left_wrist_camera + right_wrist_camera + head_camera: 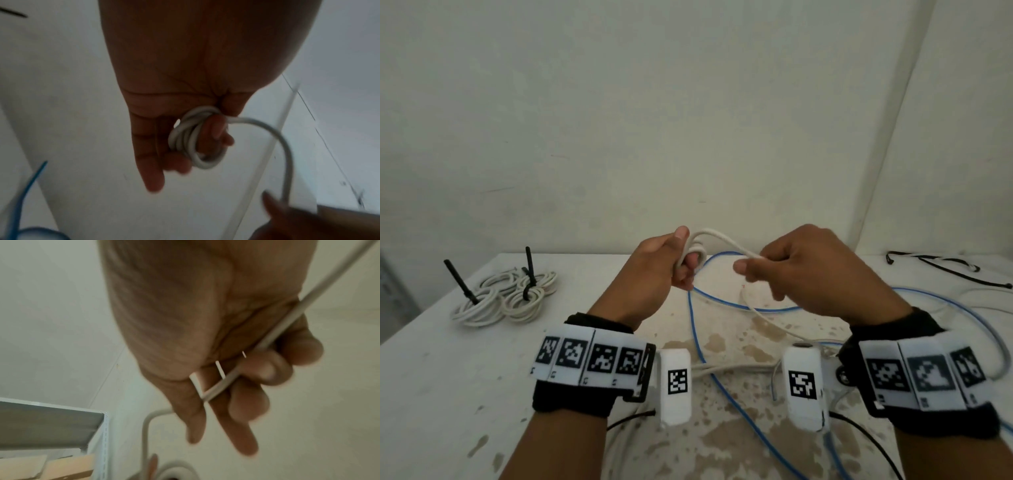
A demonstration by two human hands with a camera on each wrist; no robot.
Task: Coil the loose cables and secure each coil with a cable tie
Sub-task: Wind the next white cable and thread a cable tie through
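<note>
A white cable (722, 240) arcs between both hands above the table. My left hand (671, 263) holds a small coil (195, 139) of it, several turns looped around the fingers with the thumb on top. My right hand (774, 270) pinches the free run of the same cable (273, 339), which passes across the palm and trails down to the table. Three finished white coils (506, 298) lie at the far left, bound with black cable ties (529, 270) whose tails stick up.
A long blue cable (698, 346) loops across the stained table (431, 394) under my hands. More white and black cables lie around it. Black cable ties (945, 267) lie at the back right. A metal shelf (51, 423) shows in the right wrist view.
</note>
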